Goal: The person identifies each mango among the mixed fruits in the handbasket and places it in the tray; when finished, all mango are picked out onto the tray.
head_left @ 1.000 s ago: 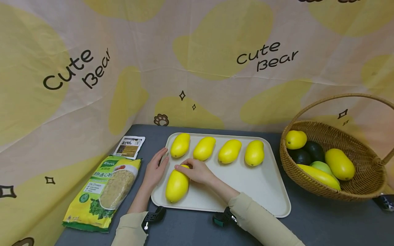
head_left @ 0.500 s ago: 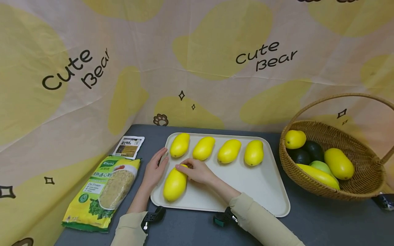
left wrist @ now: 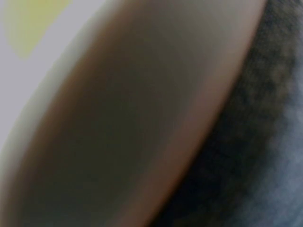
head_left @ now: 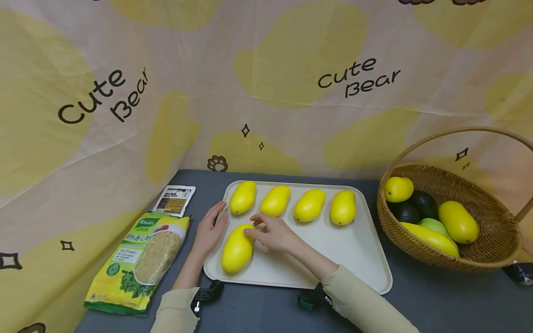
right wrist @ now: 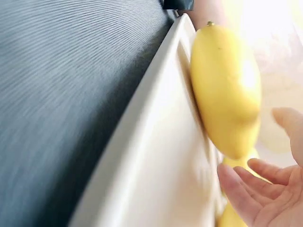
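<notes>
The right hand (head_left: 272,233) has just let go, its fingers (right wrist: 240,191) parted and empty, so the mango (head_left: 237,252) seems set down at the near-left corner of the tray (head_left: 333,259), while the left hand (head_left: 210,231), relaxed and empty, lies at the left edge; the bag (head_left: 139,259) reads "Knorr", the cloth (head_left: 287,125) "Cute Bear".

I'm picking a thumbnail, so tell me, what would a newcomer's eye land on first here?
Probably the bright yellow: four mango-like fruits in a row along the far side of a white tray, and a fifth fruit at its near left, with the right hand at that fruit's far end. Next, perhaps, the tall-handled wicker basket on the right, then the "Cute Bear" backdrop behind everything.
</notes>
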Motion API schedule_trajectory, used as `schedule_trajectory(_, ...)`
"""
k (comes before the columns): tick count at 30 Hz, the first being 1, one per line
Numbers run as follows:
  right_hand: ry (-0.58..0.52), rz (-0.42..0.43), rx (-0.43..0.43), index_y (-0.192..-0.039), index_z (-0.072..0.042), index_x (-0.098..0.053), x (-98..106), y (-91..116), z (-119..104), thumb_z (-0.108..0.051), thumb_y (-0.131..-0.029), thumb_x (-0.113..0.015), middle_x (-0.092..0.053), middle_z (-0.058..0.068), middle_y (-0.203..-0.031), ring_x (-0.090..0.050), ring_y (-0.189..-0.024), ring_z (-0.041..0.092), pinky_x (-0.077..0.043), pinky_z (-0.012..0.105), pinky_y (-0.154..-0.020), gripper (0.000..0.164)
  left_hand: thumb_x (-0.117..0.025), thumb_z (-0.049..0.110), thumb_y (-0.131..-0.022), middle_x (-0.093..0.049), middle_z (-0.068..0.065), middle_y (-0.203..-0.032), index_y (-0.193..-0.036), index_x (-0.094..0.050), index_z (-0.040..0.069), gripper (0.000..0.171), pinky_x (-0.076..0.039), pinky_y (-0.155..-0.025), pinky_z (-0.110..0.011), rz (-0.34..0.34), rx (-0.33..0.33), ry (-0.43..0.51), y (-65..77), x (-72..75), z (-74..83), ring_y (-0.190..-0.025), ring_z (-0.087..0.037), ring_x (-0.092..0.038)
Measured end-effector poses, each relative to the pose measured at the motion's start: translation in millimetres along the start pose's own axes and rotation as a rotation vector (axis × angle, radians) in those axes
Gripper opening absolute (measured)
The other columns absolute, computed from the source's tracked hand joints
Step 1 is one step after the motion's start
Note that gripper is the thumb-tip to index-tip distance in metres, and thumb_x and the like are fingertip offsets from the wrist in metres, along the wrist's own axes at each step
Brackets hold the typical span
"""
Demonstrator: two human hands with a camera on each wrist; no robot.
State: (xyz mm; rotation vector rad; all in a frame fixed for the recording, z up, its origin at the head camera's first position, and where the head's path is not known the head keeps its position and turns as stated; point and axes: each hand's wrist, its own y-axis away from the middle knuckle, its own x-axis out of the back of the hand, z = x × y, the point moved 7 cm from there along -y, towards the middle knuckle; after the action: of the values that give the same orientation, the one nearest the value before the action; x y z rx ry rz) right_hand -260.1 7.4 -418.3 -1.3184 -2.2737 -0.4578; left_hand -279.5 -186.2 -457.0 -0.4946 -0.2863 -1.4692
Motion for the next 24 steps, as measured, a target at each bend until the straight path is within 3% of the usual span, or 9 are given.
schedule_trajectory(4,0.144,0.08,0.137,-0.113,-0.009,-0.067,24,21,-9,-0.027,-0.093,-0.065,-0.068,0.001,-0.109,-0.064,-0.089,0.016,-0.053,0.028,-0.074,0.027,-0.052,0.023,-0.103,-0.037,-0.007,-0.154,-0.145,-0.046,0.01,0.045,-0.024,-0.116,-0.047,-0.003,-0.008,0.005,-0.5,-2.2,-0.9,-0.144,-0.025,-0.027)
schedule_trajectory(8,0.192,0.155,0.205,-0.096,-0.011,-0.07,52,45,-12,-0.016,-0.092,-0.065,-0.068,-0.007,-0.091,-0.063,-0.082,0.013,-0.055,0.03,-0.071,0.008,-0.052,0.023,-0.103,-0.036,-0.007,-0.154,-0.146,-0.046,0.009,0.045,-0.024,-0.116,-0.047,-0.009,-0.014,0.002,-0.4,-3.1,-0.7,-0.144,-0.025,-0.026)
schedule_trajectory(16,0.233,0.221,0.193,-0.093,-0.016,-0.071,111,91,-2,-0.014,-0.092,-0.067,-0.067,-0.009,-0.087,-0.06,-0.08,0.01,-0.054,0.026,-0.067,0.004,-0.052,0.02,-0.103,-0.036,-0.009,-0.154,-0.145,-0.046,0.007,0.045,-0.024,-0.116,-0.047,-0.002,-0.016,-0.017,0.9,-0.1,0.2,-0.144,-0.027,-0.026)
schedule_trajectory(24,0.466,0.323,0.123,-0.097,-0.018,-0.072,196,140,-4,-0.022,-0.092,-0.069,-0.067,-0.009,-0.086,-0.061,-0.079,0.012,-0.053,0.027,-0.065,0.007,-0.052,0.02,-0.102,-0.037,-0.008,-0.154,-0.145,-0.046,0.007,0.045,-0.025,-0.115,-0.047,-0.004,-0.025,-0.025,-0.3,-2.0,0.6,-0.144,-0.027,-0.027)
